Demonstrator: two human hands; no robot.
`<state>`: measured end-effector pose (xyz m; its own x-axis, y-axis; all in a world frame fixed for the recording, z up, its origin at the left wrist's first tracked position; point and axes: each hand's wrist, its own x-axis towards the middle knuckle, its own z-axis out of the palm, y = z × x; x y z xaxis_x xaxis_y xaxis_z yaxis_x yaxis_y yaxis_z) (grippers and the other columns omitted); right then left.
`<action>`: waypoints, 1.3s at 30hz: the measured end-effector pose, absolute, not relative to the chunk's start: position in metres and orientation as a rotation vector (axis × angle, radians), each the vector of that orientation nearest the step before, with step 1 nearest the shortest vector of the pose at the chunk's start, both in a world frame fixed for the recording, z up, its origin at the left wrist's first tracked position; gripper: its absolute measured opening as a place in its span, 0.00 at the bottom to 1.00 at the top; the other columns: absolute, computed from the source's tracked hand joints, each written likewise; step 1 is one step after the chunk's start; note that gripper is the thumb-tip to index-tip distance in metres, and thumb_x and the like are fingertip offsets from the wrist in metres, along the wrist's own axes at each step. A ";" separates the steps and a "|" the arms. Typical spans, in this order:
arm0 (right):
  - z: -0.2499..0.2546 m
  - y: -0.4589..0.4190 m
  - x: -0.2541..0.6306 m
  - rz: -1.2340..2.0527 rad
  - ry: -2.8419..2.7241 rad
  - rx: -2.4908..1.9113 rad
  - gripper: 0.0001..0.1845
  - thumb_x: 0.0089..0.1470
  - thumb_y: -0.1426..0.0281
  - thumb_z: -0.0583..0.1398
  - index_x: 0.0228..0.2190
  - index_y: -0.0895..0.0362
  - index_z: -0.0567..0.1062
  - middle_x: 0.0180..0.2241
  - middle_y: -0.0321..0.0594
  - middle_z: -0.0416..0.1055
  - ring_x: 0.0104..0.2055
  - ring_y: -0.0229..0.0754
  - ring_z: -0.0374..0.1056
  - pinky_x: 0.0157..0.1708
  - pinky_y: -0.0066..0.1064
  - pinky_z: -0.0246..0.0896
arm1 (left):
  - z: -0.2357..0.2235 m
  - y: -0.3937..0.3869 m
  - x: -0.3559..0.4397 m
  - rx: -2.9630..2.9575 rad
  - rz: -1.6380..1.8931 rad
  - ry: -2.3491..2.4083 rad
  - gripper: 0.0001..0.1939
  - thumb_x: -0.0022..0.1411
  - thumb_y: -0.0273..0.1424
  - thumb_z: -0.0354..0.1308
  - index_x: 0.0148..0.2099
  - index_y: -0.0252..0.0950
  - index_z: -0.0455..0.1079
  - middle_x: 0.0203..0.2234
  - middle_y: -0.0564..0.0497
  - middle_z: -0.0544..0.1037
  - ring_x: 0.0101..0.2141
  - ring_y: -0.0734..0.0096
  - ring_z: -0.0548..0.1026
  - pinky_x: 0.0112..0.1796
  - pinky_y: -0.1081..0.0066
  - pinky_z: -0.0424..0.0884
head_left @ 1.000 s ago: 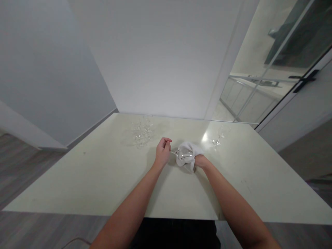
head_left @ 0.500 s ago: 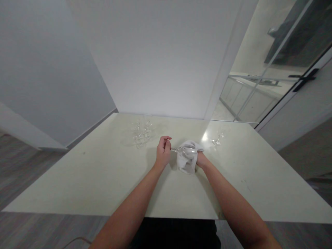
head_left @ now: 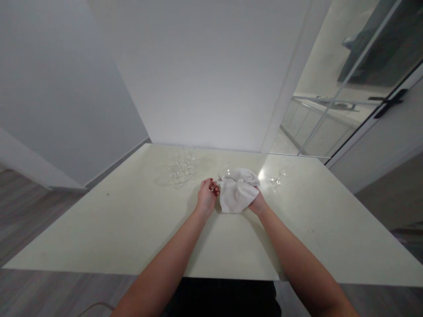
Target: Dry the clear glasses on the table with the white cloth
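Note:
My left hand is closed around the foot end of a clear stemmed glass, which lies tilted above the table. My right hand grips a white cloth that wraps the bowl of that glass and hides most of it. Both hands hover over the middle of the pale table.
A cluster of several clear glasses stands at the back left of the table. One more glass stands at the back right. A white wall runs behind the table, and a glass door lies to the right.
The cloth has shifted up and now drapes over the glass bowl, which showed before. My left hand has dropped slightly and turned on the stem.

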<state>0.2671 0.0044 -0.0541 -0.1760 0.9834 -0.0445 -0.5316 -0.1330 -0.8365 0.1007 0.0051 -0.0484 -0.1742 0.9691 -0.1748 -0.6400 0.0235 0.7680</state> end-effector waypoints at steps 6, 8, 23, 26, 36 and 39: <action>-0.062 0.004 0.254 1.282 -1.046 -0.894 0.15 0.38 0.65 0.69 0.32 0.55 0.79 0.36 0.37 0.79 0.43 0.44 0.73 0.51 0.38 0.65 | -0.054 -0.007 0.119 1.191 1.295 0.873 0.20 0.57 0.47 0.62 0.39 0.37 0.63 0.30 0.54 0.70 0.32 0.73 0.69 0.32 0.74 0.65; -0.058 0.006 0.255 1.189 -0.922 -0.909 0.16 0.38 0.63 0.69 0.33 0.55 0.79 0.37 0.38 0.79 0.42 0.43 0.73 0.49 0.37 0.66 | -0.054 -0.011 0.121 1.385 1.324 0.898 0.19 0.60 0.47 0.59 0.43 0.37 0.63 0.35 0.51 0.71 0.36 0.70 0.70 0.35 0.73 0.66; -0.063 -0.009 0.257 1.344 -1.696 -0.961 0.18 0.47 0.62 0.64 0.41 0.55 0.78 0.43 0.41 0.77 0.46 0.47 0.71 0.52 0.43 0.63 | -0.045 -0.008 0.108 1.053 1.440 0.677 0.28 0.46 0.42 0.72 0.46 0.36 0.68 0.36 0.49 0.77 0.39 0.66 0.76 0.42 0.67 0.69; -0.061 -0.013 0.259 1.586 -1.567 -1.029 0.20 0.45 0.61 0.65 0.41 0.56 0.77 0.40 0.40 0.77 0.40 0.45 0.71 0.46 0.40 0.66 | -0.042 -0.009 0.106 0.997 1.286 0.559 0.31 0.48 0.44 0.71 0.50 0.35 0.70 0.40 0.45 0.79 0.41 0.63 0.77 0.45 0.63 0.69; -0.068 -0.007 0.258 1.524 -1.460 -1.132 0.17 0.43 0.58 0.66 0.34 0.56 0.78 0.35 0.40 0.77 0.37 0.45 0.70 0.44 0.39 0.65 | -0.043 -0.004 0.104 0.983 1.419 0.791 0.27 0.47 0.41 0.72 0.46 0.36 0.69 0.38 0.47 0.79 0.37 0.68 0.77 0.41 0.68 0.70; -0.069 -0.009 0.259 1.679 -1.235 -1.092 0.23 0.39 0.56 0.68 0.36 0.57 0.78 0.33 0.39 0.77 0.33 0.43 0.70 0.38 0.36 0.66 | -0.040 -0.006 0.104 0.993 1.341 0.707 0.25 0.53 0.43 0.67 0.49 0.36 0.69 0.42 0.44 0.79 0.39 0.66 0.77 0.42 0.66 0.70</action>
